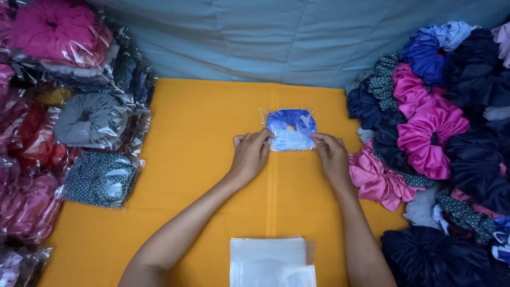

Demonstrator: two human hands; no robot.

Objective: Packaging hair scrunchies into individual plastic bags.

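Fingers of the left hand (248,155) and right hand (330,155) pinch the lower corners of a clear bag holding a blue scrunchie (290,129), which lies between and just beyond them on the orange desk (202,133); both hands equally near.

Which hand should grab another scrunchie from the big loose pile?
Probably the right hand: the loose scrunchie pile lies just beside it, on the right. The left hand holds the bagged blue scrunchie at its far side.
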